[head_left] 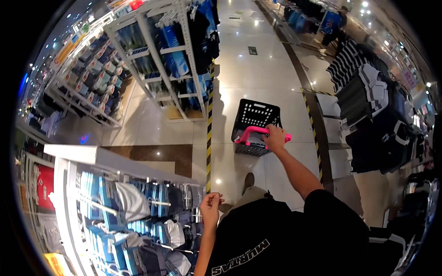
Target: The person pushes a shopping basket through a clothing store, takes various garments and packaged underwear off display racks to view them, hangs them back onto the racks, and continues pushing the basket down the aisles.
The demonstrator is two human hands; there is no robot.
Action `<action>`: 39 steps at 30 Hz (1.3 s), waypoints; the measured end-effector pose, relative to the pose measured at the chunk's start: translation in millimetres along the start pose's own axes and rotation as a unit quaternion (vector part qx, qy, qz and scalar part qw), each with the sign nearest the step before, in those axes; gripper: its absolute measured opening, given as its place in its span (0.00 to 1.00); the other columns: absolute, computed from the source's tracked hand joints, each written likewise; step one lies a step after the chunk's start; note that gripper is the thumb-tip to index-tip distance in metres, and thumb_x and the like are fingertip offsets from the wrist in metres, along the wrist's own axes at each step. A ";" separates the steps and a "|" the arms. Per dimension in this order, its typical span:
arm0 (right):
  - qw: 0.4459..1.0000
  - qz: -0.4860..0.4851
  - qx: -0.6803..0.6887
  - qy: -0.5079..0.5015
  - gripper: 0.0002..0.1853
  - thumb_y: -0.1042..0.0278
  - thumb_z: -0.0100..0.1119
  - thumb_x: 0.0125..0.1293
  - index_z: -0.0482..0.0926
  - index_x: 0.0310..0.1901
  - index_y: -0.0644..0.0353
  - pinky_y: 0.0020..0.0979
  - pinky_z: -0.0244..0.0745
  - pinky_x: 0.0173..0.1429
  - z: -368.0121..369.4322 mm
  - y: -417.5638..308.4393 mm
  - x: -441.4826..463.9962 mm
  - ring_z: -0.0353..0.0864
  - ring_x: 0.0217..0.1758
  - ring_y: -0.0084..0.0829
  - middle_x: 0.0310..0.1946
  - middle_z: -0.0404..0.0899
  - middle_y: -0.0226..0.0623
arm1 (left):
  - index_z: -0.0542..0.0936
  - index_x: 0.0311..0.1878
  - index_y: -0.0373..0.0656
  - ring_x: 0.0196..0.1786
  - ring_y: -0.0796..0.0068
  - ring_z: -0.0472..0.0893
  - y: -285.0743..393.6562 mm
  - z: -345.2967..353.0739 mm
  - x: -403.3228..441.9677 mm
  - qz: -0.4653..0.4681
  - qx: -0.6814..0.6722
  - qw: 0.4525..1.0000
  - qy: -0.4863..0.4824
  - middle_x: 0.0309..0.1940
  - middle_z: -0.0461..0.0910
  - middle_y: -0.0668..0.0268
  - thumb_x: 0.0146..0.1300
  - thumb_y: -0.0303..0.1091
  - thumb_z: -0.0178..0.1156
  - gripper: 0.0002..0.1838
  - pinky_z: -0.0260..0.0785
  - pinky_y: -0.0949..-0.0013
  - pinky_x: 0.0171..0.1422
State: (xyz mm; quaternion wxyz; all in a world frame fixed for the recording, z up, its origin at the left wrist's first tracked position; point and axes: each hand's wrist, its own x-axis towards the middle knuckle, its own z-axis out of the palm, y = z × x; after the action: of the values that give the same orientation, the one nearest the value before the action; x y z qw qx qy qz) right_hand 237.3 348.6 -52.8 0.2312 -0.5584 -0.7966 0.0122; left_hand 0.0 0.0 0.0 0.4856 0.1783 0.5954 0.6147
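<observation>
Black basket (pixel 244 120) is held by its pink handle (pixel 251 130), the right hand (pixel 276 137) being closed around it, over pale floor tiles (pixel 294 161) between yellow-black strips (pixel 209 133). The left hand (pixel 211 205) is held narrow, fingers curled, near the white rack (pixel 101 158) hung with blue packs (pixel 108 195). Farther out, tall shelving (pixel 147 46) is seen ahead-left, and dark and striped garments (pixel 345 62) are displayed on the right. One person (pixel 341 23) is partly shown, upper right.

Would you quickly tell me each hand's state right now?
Left hand: loosely curled, nothing visible in it.
Right hand: closed on the pink handle of the basket.
</observation>
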 end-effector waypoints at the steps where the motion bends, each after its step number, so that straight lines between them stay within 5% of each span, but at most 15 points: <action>1: 1.000 0.015 -0.024 -0.002 0.19 0.52 0.74 0.55 0.81 0.44 0.50 0.49 0.70 0.59 1.2 -12.6 2.0 0.84 0.49 0.41 0.38 0.85 0.34 | 0.81 0.49 0.35 0.40 0.71 0.86 1.7 1.3 9.2 0.008 0.014 1.000 -0.006 0.42 0.86 0.59 0.74 0.34 0.62 0.11 0.78 0.70 0.51; 9: 0.989 -0.020 -0.017 -0.147 0.12 0.53 0.68 0.60 0.81 0.35 0.50 0.49 0.78 0.39 -27.0 35.1 40.2 0.85 0.36 0.45 0.29 0.84 0.37 | 0.82 0.49 0.35 0.38 0.78 0.84 22.6 122.3 84.1 0.051 0.170 0.977 -0.119 0.38 0.86 0.62 0.71 0.36 0.66 0.13 0.75 0.72 0.43; 13: 0.988 -0.036 -0.010 -0.146 0.11 0.54 0.67 0.59 0.82 0.37 0.50 0.50 0.79 0.38 -18.8 40.0 54.5 0.86 0.36 0.45 0.28 0.85 0.37 | 0.82 0.50 0.39 0.43 0.61 0.86 35.3 175.9 131.3 0.200 0.362 0.892 -0.183 0.41 0.86 0.57 0.67 0.39 0.67 0.15 0.77 0.63 0.47; 14: 0.987 -0.031 -0.005 -0.156 0.10 0.55 0.67 0.59 0.82 0.37 0.50 0.50 0.79 0.37 -13.8 43.5 59.1 0.87 0.35 0.46 0.28 0.85 0.38 | 0.81 0.54 0.41 0.50 0.52 0.83 40.2 187.2 142.4 0.201 0.396 0.872 -0.208 0.49 0.84 0.54 0.63 0.38 0.67 0.19 0.75 0.57 0.56; 17: 0.989 -0.052 0.010 -0.138 0.10 0.55 0.67 0.58 0.82 0.36 0.50 0.50 0.80 0.36 -16.6 55.9 72.1 0.86 0.34 0.47 0.27 0.84 0.39 | 0.76 0.61 0.41 0.61 0.53 0.78 32.4 228.2 191.4 0.326 0.459 0.795 -0.227 0.58 0.80 0.55 0.59 0.36 0.67 0.26 0.70 0.53 0.65; 23: 0.992 -0.085 0.017 -0.095 0.10 0.55 0.68 0.57 0.82 0.35 0.50 0.50 0.80 0.34 -6.8 76.5 105.1 0.86 0.33 0.46 0.27 0.84 0.39 | 0.74 0.63 0.37 0.65 0.48 0.74 24.4 309.2 261.6 0.465 0.553 0.666 -0.185 0.62 0.75 0.53 0.54 0.33 0.67 0.31 0.64 0.50 0.69; 29: 0.987 -0.111 0.030 -0.112 0.11 0.56 0.66 0.57 0.82 0.36 0.51 0.46 0.81 0.40 2.3 97.6 135.5 0.86 0.38 0.41 0.31 0.86 0.35 | 0.76 0.53 0.47 0.59 0.58 0.75 -7.2 355.9 316.3 0.340 0.641 0.673 -0.146 0.51 0.77 0.61 0.58 0.33 0.63 0.19 0.64 0.53 0.63; 34: 0.980 -0.108 0.003 -0.169 0.12 0.54 0.66 0.58 0.82 0.38 0.51 0.44 0.80 0.43 12.4 103.0 155.1 0.86 0.41 0.40 0.35 0.87 0.34 | 0.81 0.47 0.46 0.46 0.50 0.83 -6.5 360.2 357.4 0.308 0.608 0.716 -0.150 0.39 0.84 0.56 0.56 0.33 0.64 0.14 0.77 0.50 0.51; 39: 0.980 -0.118 0.002 -0.158 0.10 0.56 0.65 0.60 0.82 0.38 0.51 0.44 0.79 0.45 17.1 114.2 176.9 0.86 0.42 0.39 0.35 0.87 0.33 | 0.86 0.42 0.47 0.43 0.46 0.85 1.7 377.6 378.2 0.266 0.641 0.705 -0.147 0.35 0.86 0.53 0.56 0.38 0.66 0.11 0.77 0.47 0.47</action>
State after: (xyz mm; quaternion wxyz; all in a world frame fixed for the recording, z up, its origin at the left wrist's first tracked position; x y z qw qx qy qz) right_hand 284.1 554.1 -37.0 0.1039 -0.4513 -0.8831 0.0747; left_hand 124.6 517.4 -48.4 0.1521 0.6860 0.6946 0.1546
